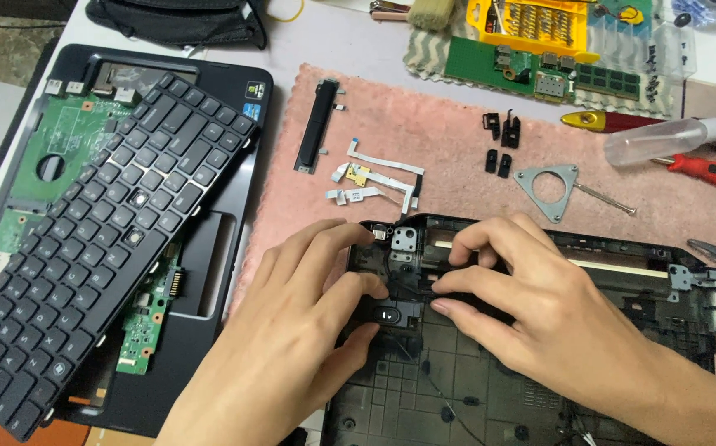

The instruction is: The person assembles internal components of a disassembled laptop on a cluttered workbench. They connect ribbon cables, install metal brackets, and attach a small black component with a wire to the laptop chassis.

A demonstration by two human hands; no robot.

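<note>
From the head camera we look down on a pink mat [457, 140] spread over the bench [333, 37]. On its near edge lies a black laptop base shell [622, 330], hollow side up, and both hands work at its upper left corner.

Our left hand [300, 322] comes in from below. Its fingers are curled and pressed around a small black speaker module [387, 314] seated in that corner, the thumb lying along the module's lower edge and the fingertips above it.

Our right hand [523, 297] reaches across from the right, fingers bent and drawn close together. Its fingertips press down on the shell just right of the module, touching the plastic beside a small metal hinge bracket [404, 239]. We cannot tell whether it pinches a wire or only presses.

To the left, well apart from the hands, a loose black keyboard [102, 239] lies tilted across an opened laptop top case [209, 272] with a green circuit board [61, 140] showing under it.

Further up the mat lie a black bar-shaped part [316, 124], white ribbon cables [374, 177], small black clips [502, 140], a triangular metal bracket [549, 188] and a red-handled screwdriver [708, 169]. A yellow bit set [531, 25] sits at the top.
</note>
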